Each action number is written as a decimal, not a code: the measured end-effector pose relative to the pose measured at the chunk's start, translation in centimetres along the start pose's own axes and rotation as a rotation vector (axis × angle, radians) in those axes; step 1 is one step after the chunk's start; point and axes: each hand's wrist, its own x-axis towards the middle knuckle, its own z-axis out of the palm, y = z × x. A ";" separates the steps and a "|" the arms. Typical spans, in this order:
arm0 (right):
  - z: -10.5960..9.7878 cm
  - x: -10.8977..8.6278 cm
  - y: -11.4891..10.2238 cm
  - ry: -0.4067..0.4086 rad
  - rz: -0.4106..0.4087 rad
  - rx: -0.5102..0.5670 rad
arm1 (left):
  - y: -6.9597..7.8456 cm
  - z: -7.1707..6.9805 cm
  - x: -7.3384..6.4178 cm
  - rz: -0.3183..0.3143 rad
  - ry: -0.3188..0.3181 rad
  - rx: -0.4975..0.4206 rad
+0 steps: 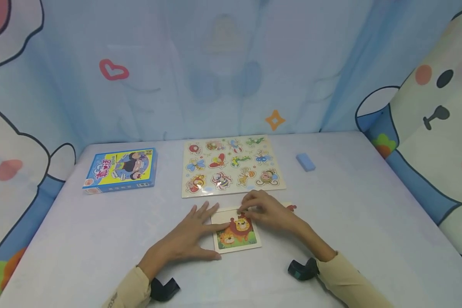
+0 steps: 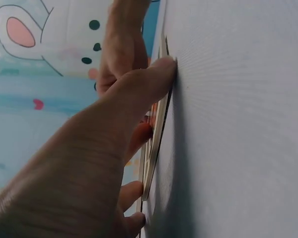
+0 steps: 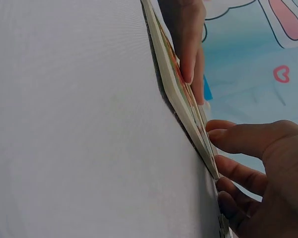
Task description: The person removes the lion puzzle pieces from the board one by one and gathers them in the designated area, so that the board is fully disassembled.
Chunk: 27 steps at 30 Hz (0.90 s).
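A small wooden jigsaw puzzle (image 1: pixel 236 244) with a lion picture lies flat on the table; pale bare board shows along its top. My left hand (image 1: pixel 190 235) is spread, its index finger resting on the picture and its thumb beside the lower left edge. My right hand (image 1: pixel 267 211) bends over the upper right part, thumb and index finger pinching a dark red puzzle piece at the lion's mane. Most of that piece is hidden by the fingers. In the right wrist view, the right thumb and fingers (image 3: pixel 238 139) meet close above the puzzle board (image 3: pixel 176 94).
A larger insect-picture puzzle board (image 1: pixel 232 167) lies just behind the hands. A blue and yellow box (image 1: pixel 121 169) stands at the left, and a blue block (image 1: pixel 306 162) at the right. Something flat with a dark red part (image 1: pixel 291 208) shows behind the right hand.
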 end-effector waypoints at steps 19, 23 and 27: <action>0.2 -0.2 -0.1 -0.008 -0.034 -0.026 | 0.6 1.1 0.6 0.052 0.019 0.012; 0.2 -0.2 0.0 -0.004 -0.032 -0.018 | 0.7 1.3 0.7 0.048 0.019 0.032; 0.3 -0.3 0.2 -0.003 -0.011 0.011 | 0.8 1.3 0.8 0.040 0.019 0.047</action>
